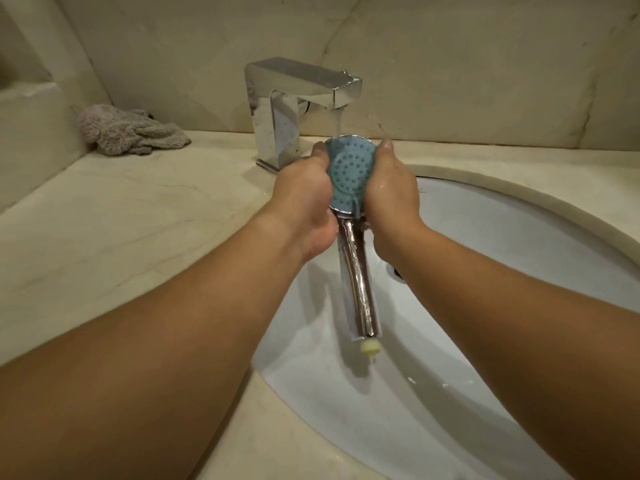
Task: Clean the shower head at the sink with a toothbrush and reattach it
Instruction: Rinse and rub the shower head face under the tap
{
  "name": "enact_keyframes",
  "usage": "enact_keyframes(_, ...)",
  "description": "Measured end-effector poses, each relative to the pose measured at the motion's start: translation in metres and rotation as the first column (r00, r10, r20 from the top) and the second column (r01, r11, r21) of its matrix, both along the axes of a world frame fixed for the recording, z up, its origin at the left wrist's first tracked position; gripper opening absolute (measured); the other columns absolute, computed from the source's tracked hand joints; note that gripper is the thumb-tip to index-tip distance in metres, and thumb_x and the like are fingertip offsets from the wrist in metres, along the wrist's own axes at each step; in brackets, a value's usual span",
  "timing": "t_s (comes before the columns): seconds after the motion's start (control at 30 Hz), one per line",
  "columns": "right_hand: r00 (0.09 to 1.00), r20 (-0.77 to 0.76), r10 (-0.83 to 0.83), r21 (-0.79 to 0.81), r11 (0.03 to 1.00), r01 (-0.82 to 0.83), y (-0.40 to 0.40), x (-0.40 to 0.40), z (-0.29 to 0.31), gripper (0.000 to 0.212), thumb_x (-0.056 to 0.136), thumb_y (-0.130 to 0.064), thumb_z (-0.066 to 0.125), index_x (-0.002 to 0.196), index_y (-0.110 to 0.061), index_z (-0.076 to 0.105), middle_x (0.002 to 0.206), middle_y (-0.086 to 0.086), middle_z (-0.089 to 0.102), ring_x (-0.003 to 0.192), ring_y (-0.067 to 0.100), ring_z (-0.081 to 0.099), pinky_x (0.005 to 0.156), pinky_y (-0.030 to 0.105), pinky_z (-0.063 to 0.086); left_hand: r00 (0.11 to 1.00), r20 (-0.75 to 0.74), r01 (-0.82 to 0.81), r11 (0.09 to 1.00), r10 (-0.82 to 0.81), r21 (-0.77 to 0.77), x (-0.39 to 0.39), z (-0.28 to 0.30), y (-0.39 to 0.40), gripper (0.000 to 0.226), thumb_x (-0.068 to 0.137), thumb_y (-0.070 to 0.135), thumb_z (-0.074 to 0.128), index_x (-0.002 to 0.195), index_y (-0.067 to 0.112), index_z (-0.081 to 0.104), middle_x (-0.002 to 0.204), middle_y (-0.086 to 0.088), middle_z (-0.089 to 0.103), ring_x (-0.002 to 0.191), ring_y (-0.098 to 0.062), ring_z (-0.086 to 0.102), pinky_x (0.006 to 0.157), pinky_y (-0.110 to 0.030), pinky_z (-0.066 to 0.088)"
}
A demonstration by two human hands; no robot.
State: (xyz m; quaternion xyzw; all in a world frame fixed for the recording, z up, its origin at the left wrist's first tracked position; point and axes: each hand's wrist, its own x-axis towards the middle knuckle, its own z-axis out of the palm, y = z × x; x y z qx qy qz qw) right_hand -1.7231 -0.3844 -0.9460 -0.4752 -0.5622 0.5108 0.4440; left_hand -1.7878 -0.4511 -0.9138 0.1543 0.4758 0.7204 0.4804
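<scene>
The shower head (pixel 350 171) has a round blue face with dotted nozzles and a chrome handle (pixel 358 285) that slopes down toward me over the white sink basin (pixel 502 237). Its face points up at me under the water running from the chrome faucet (pixel 294 105). My left hand (pixel 306 199) grips the left side of the head. My right hand (pixel 393 195) grips the right side, with its thumb up along the rim. A pale yellow fitting (pixel 370 347) sticks out of the handle's lower end. No toothbrush is in view.
A crumpled grey-pink cloth (pixel 128 131) lies on the beige marble counter (pixel 104 220) at the back left, against the wall. The drain (pixel 394 271) shows partly beside my right wrist. The counter rim curves round the basin.
</scene>
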Motion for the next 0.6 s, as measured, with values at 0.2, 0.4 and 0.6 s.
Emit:
enact_keyframes(0.2, 0.977, 0.016, 0.215, -0.021, 0.977, -0.214, -0.003, 0.02, 0.007, 0.039, 0.091, -0.056, 0.053, 0.106, -0.02, 0.054, 0.099, 0.004, 0.067, 0.083, 0.02, 0.07, 0.069, 0.036, 0.061, 0.95, -0.308, 0.012, 0.992, -0.05, -0.126, -0.004, -0.002, 0.0, 0.029, 0.11, 0.031, 0.043, 0.133, 0.015, 0.053, 0.118, -0.011, 0.072, 0.103, -0.024, 0.073, 0.079, -0.037, 0.061)
enact_keyframes(0.4, 0.816, 0.559, -0.145, 0.508, 0.838, -0.199, -0.018, 0.03, 0.011, 0.037, 0.097, -0.055, 0.039, 0.113, -0.022, 0.047, 0.088, -0.002, 0.059, 0.08, 0.024, 0.057, 0.065, 0.035, 0.043, 0.941, -0.258, 0.165, 0.961, -0.221, -0.22, 0.004, -0.002, -0.012, 0.032, 0.108, 0.036, 0.047, 0.134, 0.022, 0.06, 0.12, -0.005, 0.073, 0.11, -0.024, 0.069, 0.098, -0.047, 0.058)
enact_keyframes(0.6, 0.879, 0.477, -0.002, 0.558, 0.773, -0.301, -0.017, 0.028, 0.016, 0.038, 0.101, -0.043, 0.029, 0.12, -0.031, 0.059, 0.102, -0.004, 0.065, 0.093, 0.017, 0.056, 0.078, 0.036, 0.044, 0.979, -0.14, 0.132, 0.985, -0.147, -0.115, -0.007, -0.001, -0.008, 0.039, 0.108, 0.038, 0.044, 0.119, 0.014, 0.072, 0.1, -0.004, 0.077, 0.096, -0.021, 0.069, 0.093, -0.04, 0.055)
